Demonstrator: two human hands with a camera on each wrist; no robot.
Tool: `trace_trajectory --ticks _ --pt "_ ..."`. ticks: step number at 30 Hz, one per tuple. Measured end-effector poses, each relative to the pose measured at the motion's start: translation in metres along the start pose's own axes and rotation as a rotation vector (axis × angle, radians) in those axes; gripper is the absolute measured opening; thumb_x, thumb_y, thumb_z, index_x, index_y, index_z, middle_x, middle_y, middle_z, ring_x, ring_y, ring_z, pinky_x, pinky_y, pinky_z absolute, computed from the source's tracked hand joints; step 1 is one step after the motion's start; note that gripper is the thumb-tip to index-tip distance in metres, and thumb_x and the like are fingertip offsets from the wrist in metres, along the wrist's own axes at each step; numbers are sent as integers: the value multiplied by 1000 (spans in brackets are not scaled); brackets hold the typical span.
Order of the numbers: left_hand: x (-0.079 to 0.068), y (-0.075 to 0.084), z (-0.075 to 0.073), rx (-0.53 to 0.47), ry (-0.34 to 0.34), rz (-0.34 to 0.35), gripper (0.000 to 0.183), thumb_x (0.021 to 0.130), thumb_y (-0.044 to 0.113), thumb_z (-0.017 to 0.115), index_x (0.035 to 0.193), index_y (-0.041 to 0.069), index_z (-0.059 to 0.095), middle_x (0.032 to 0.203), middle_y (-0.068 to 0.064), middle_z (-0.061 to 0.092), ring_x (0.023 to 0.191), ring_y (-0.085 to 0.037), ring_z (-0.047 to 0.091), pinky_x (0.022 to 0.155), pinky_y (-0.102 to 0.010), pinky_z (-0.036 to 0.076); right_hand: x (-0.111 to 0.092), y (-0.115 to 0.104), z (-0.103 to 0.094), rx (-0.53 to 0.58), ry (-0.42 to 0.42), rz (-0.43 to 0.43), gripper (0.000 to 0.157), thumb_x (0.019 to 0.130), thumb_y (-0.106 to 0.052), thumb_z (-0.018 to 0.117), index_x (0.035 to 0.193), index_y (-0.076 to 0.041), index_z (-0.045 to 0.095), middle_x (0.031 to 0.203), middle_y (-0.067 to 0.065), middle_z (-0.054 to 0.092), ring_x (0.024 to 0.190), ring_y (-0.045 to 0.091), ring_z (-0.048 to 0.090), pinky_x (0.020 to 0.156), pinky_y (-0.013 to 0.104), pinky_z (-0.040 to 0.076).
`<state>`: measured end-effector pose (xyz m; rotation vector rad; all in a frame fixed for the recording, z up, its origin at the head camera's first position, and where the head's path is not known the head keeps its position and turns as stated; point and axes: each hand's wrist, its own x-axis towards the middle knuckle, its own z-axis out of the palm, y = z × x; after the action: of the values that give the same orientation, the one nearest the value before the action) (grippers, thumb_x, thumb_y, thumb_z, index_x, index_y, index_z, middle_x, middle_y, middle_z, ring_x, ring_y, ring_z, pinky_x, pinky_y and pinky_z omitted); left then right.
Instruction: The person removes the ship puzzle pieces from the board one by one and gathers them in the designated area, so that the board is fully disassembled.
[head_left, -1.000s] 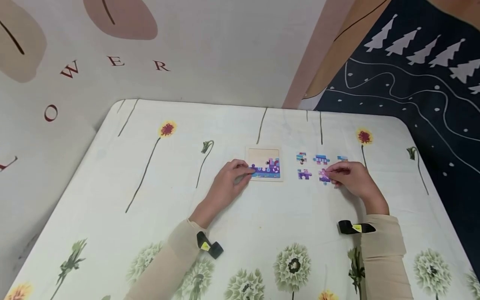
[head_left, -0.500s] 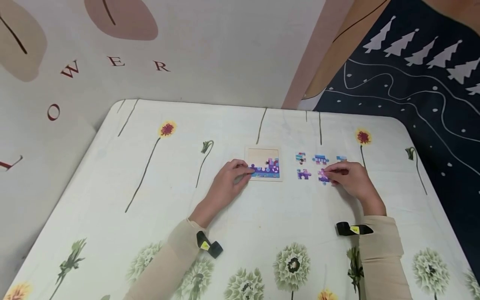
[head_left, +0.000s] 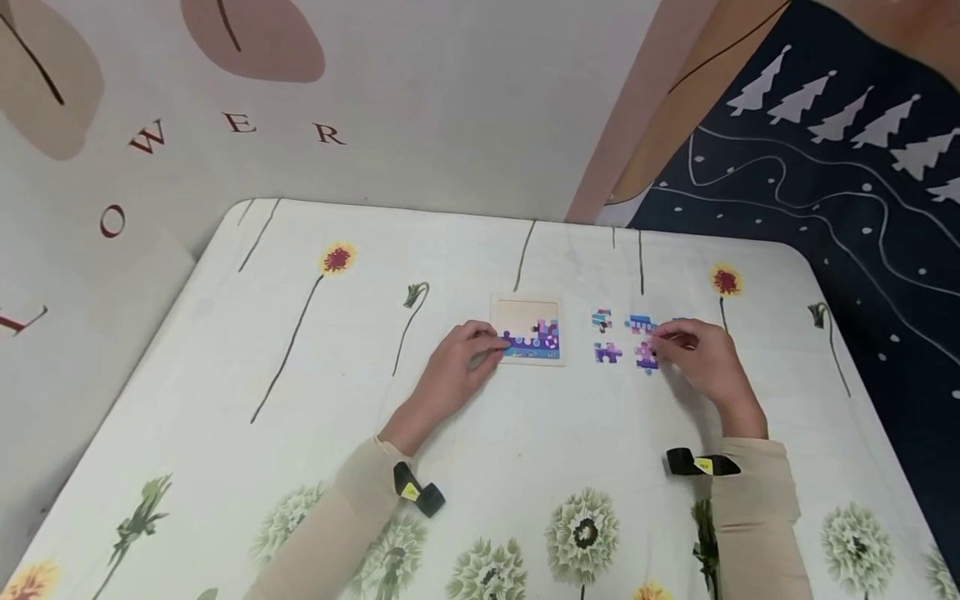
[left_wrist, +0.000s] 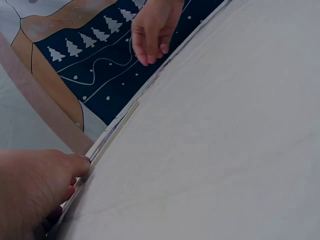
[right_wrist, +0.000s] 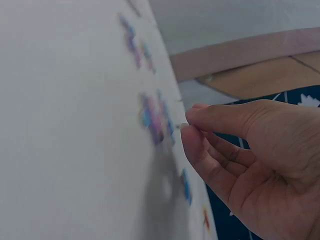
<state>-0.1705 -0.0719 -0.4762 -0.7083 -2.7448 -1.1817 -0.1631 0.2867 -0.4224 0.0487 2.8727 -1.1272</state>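
A square wooden puzzle board [head_left: 527, 307] lies on the table, its lower part and right side filled with purple and blue pieces. My left hand [head_left: 459, 360] holds the board at its left front corner with thumb and fingertips; in the left wrist view the thumb [left_wrist: 79, 162] lies at its edge. Over the loose pieces hovers my right hand [head_left: 703, 358], thumb and forefinger close together with nothing seen between them. Nearest its fingertips are a pink-purple puzzle piece [head_left: 645, 358] and a blue one [head_left: 640, 323]. Another blue piece [head_left: 681, 318] is mostly hidden behind the hand.
Left of those lie a purple puzzle piece [head_left: 607, 352] and a multicoloured one [head_left: 602, 320]. The flower-print tablecloth [head_left: 510, 467] covers the table, whose far edge meets a light wall [head_left: 450, 150]. A dark printed cloth [head_left: 810, 183] hangs at the right.
My right fingertips have risen slightly away from the pink-purple piece toward the blue one, showing more of the former. My left hand stays at the board; the head view has shifted a little.
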Motion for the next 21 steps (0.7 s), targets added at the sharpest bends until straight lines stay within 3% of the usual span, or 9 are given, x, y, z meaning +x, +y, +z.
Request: trace_trajectory --ticks 5,16,21 --pt "0 -1 2 5 -2 1 19 100 13 71 117 12 79 121 -3 64 110 -22 59 95 -37 50 5 -26 7 106 3 -47 20 103 -13 65 114 2 73 100 20 71 79 22 65 65 21 51" --pt "-1 1 1 -5 4 -13 20 98 13 72 117 12 79 121 -2 64 110 -22 59 96 -38 50 26 -75 72 356 -221 -143 20 102 -11 66 115 4 72 91 19 71 74 24 68 67 30 54" --pt "-2 0 0 -2 13 4 19 99 13 72 116 12 80 121 -2 64 108 -22 60 94 -38 50 28 -85 92 333 -259 -122 17 100 -9 69 114 0 73 91 13 70 75 22 66 69 29 53"
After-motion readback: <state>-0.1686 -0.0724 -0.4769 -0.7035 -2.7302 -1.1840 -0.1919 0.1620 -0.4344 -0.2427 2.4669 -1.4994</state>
